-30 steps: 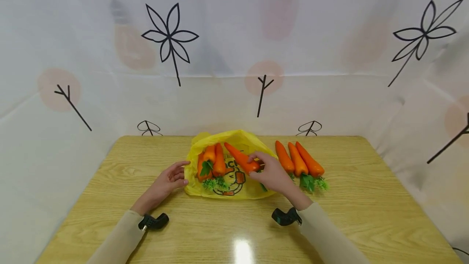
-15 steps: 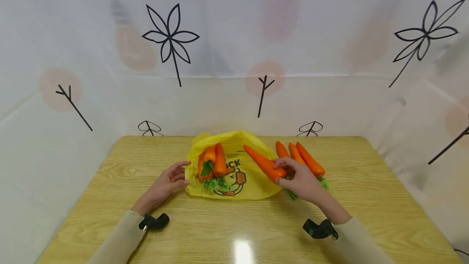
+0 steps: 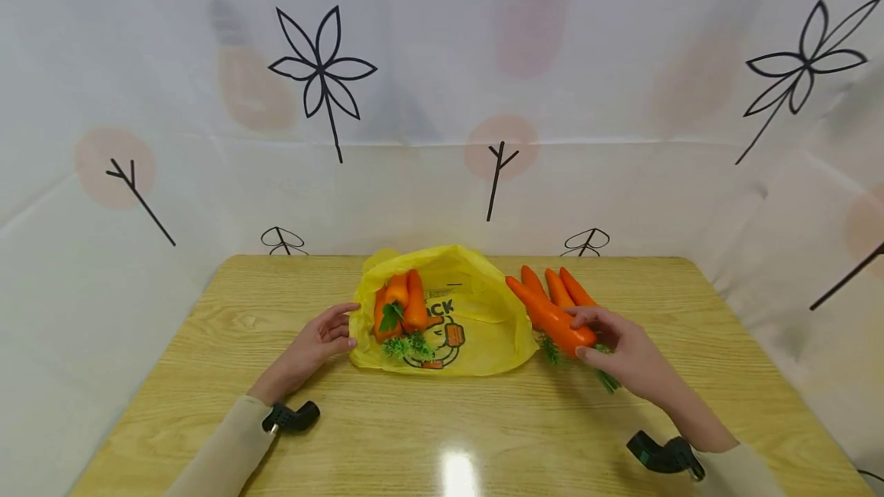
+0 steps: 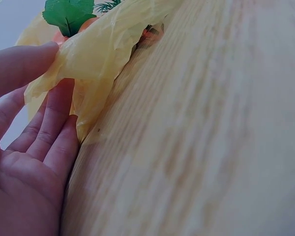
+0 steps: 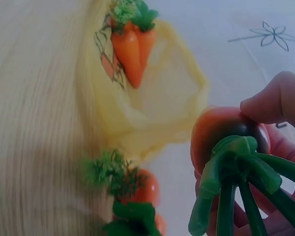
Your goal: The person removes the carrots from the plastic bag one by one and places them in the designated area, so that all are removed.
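Observation:
My right hand (image 3: 631, 351) holds an orange carrot (image 3: 552, 322) by its thick end, thumb on one side and fingers on the other. Its green stalks (image 5: 231, 167) point towards the right wrist camera, and its tip points to the far left. Behind it, three carrots (image 3: 578, 287) lie side by side, partly hidden. A yellow plastic bag (image 3: 493, 343) lies with its mouth spread towards me. At its left edge my left hand (image 3: 318, 347) pinches the plastic between thumb and fingers. Inside the bag's left part lie several carrots (image 3: 416, 305) with green leaves.
The wooden table (image 3: 400, 436) reaches back to a pale patterned cloth (image 3: 414, 198). Black wrist cameras, such as the left one (image 3: 293, 416), sit on both forearms.
My right hand has lifted the carrot out of the bag and carried it right, in front of the three lying carrots. The left hand stays at the bag's edge.

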### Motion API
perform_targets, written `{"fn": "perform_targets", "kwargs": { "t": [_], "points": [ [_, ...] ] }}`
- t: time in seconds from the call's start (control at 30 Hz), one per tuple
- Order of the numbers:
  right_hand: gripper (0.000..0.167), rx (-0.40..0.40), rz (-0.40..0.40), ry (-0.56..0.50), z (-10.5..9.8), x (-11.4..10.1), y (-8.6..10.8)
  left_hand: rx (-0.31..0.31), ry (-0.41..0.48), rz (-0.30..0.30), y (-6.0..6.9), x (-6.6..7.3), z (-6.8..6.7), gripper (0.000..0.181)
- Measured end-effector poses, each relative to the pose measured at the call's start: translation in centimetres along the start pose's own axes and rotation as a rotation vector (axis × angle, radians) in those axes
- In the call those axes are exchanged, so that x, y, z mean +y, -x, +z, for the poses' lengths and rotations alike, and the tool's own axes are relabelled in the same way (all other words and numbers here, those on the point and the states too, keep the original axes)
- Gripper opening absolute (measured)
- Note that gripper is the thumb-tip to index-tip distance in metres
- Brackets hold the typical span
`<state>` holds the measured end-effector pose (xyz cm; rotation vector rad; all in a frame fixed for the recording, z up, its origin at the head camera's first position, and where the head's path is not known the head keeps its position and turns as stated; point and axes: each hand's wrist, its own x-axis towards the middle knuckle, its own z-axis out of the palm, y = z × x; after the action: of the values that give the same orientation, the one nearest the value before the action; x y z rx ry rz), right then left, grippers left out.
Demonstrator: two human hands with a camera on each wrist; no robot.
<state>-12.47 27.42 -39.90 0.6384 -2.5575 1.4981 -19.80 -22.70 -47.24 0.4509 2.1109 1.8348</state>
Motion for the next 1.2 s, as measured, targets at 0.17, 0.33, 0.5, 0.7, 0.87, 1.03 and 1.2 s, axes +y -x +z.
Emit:
{"fn": "perform_targets", "kwargs": {
  "t": [0.17, 0.33, 0.5, 0.7, 0.87, 1.03, 1.2],
  "points": [
    [0.023, 0.008, 0.008, -0.051, -1.3, 0.9, 0.7, -0.003, 0.006, 0.012, 0.1, 0.1, 0.1, 0.066],
    [0.021, 0.016, 0.031, -0.099, -2.3, 2.0, 1.0, -0.007, 0.008, 0.012, 0.1, 0.0, 0.0, 0.065],
    [0.022, 0.06, 0.067, -0.059, -3.3, 2.8, 1.0, -0.004, 0.01, 0.011, 0.0, -0.1, 0.0, 0.065],
    [0.024, 0.12, 0.145, 0.004, -4.4, 3.8, 1.2, -0.011, 0.015, 0.016, 0.0, -0.1, 0.0, 0.065],
    [0.03, 0.149, 0.226, 0.079, -5.2, 4.7, 1.4, -0.006, 0.022, 0.0, 0.0, 0.0, 0.0, 0.065],
    [0.035, 0.153, 0.276, 0.123, -5.8, 5.5, 1.4, -0.003, 0.024, 0.001, 0.0, 0.1, 0.1, 0.065],
    [0.038, 0.154, 0.324, 0.163, -6.1, 6.4, 1.3, -0.007, 0.022, 0.01, 0.0, -0.1, 0.0, 0.065]
  ]
}}
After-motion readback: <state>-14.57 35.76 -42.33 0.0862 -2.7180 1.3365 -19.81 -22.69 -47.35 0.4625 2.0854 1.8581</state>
